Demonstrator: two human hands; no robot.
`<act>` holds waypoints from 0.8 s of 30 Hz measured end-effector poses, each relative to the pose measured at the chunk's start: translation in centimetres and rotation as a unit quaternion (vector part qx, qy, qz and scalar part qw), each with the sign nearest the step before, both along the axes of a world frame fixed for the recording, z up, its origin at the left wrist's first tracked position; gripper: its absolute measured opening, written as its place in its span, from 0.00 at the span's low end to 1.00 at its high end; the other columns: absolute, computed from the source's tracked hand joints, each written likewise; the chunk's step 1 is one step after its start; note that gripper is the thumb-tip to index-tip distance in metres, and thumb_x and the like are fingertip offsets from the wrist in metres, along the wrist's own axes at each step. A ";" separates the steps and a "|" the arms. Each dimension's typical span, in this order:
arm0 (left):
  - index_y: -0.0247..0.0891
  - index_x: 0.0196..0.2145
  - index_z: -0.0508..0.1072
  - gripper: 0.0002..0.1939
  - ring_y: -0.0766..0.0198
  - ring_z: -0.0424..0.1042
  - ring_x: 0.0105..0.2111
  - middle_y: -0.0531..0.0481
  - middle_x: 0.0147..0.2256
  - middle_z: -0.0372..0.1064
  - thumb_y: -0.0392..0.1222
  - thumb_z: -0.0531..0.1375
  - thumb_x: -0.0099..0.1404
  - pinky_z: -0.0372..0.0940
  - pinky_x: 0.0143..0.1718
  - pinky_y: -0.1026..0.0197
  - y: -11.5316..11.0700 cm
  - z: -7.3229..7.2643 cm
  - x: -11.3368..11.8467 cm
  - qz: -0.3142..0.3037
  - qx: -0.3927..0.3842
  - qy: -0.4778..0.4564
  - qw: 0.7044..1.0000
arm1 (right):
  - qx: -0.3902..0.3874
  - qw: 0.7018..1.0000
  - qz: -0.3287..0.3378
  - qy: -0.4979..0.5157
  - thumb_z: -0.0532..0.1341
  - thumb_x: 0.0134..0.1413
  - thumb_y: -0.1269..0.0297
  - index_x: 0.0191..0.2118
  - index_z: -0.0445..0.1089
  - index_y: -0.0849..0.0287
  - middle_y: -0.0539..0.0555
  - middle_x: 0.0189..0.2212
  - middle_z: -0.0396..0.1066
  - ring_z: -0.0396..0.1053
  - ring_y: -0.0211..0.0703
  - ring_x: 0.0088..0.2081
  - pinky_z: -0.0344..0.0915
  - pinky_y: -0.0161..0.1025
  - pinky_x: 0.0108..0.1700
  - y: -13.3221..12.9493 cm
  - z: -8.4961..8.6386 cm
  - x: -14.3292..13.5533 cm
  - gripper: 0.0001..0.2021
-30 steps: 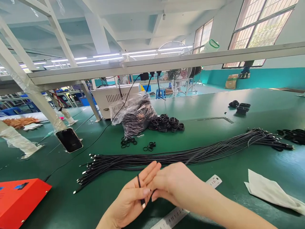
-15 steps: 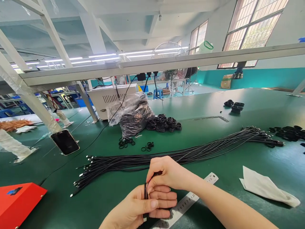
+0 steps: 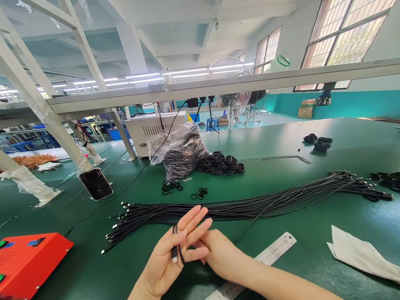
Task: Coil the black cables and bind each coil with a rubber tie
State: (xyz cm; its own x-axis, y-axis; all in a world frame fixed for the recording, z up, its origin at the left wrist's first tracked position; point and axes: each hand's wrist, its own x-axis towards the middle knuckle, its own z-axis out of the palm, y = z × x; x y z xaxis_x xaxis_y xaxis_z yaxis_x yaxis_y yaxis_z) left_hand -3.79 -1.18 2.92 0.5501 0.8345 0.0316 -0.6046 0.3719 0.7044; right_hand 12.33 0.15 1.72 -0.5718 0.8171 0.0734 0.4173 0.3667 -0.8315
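My left hand [image 3: 170, 250] is raised above the table, fingers stretched, its thumb pressing a black cable [image 3: 174, 250] against them. Strands of this cable loop around the fingers, and a metal plug end shows below the thumb. My right hand [image 3: 215, 252] is closed behind the left fingers, where the cable passes round; its fingertips are mostly hidden. A thin strand trails from near the right hand back to the long bundle of black cables [image 3: 225, 208] lying across the table. Under the right forearm lies a steel ruler [image 3: 276, 248].
A plastic bag of black items [image 3: 183, 160] stands beside coiled cables [image 3: 220, 163]. Small black rings [image 3: 200, 193] lie nearer. A red box [image 3: 34, 262] sits at left, a phone [image 3: 96, 184] leans on a frame post, and a white cloth [image 3: 359, 254] lies at right.
My right hand has moved down and behind the left fingers. The left hand has turned so its fingers point up, and the plug end now shows. The view has shifted slightly left.
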 end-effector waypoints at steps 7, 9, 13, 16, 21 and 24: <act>0.35 0.55 0.70 0.20 0.53 0.51 0.65 0.44 0.63 0.60 0.30 0.52 0.68 0.58 0.61 0.58 0.3 -0.4 0.4 0.106 0.023 0.042 0.993 | 0.002 0.994 0.008 -0.109 0.50 0.65 0.68 0.33 0.68 0.59 0.50 0.21 0.69 0.66 0.37 0.21 0.58 0.31 0.26 -2.6 1.4 -0.5 0.12; 0.38 0.54 0.72 0.21 0.49 0.51 0.65 0.47 0.64 0.58 0.29 0.53 0.66 0.60 0.60 0.50 0.3 -0.3 0.4 0.126 0.019 0.065 0.990 | 0.037 0.986 -0.006 -0.162 0.51 0.64 0.67 0.35 0.68 0.59 0.52 0.23 0.71 0.68 0.39 0.22 0.56 0.32 0.25 -3.3 2.2 -0.3 0.10; 0.40 0.51 0.75 0.18 0.42 0.50 0.65 0.47 0.64 0.56 0.32 0.56 0.65 0.62 0.58 0.40 0.6 -0.3 0.6 0.152 -0.009 0.106 0.983 | 0.126 0.948 0.019 -0.291 0.53 0.61 0.70 0.36 0.69 0.61 0.55 0.25 0.73 0.70 0.45 0.25 0.54 0.35 0.25 -4.2 3.5 0.5 0.07; 0.38 0.48 0.76 0.15 0.44 0.51 0.65 0.44 0.62 0.61 0.34 0.57 0.65 0.64 0.57 0.44 0.5 -0.5 1.0 0.156 -0.033 0.128 0.979 | 0.199 0.925 0.066 -0.317 0.56 0.60 0.70 0.35 0.69 0.60 0.53 0.27 0.74 0.71 0.44 0.26 0.54 0.35 0.27 -3.5 4.4 1.3 0.06; 0.35 0.42 0.79 0.13 0.42 0.64 0.58 0.38 0.49 0.76 0.42 0.56 0.68 0.70 0.49 0.45 -0.6 -0.9 1.9 0.033 -0.069 0.174 0.982 | 0.255 0.939 0.067 -0.221 0.62 0.57 0.65 0.34 0.70 0.58 0.50 0.31 0.72 0.70 0.38 0.31 0.52 0.32 0.27 0.0 5.6 3.5 0.03; 0.31 0.46 0.77 0.22 0.39 0.66 0.56 0.34 0.53 0.71 0.48 0.49 0.71 0.74 0.43 0.44 -1.0 -0.8 2.3 -0.055 -0.085 0.148 0.984 | 0.231 0.960 0.061 -0.146 0.62 0.56 0.70 0.33 0.71 0.57 0.47 0.30 0.71 0.67 0.33 0.29 0.55 0.30 0.29 2.1 5.4 4.6 0.02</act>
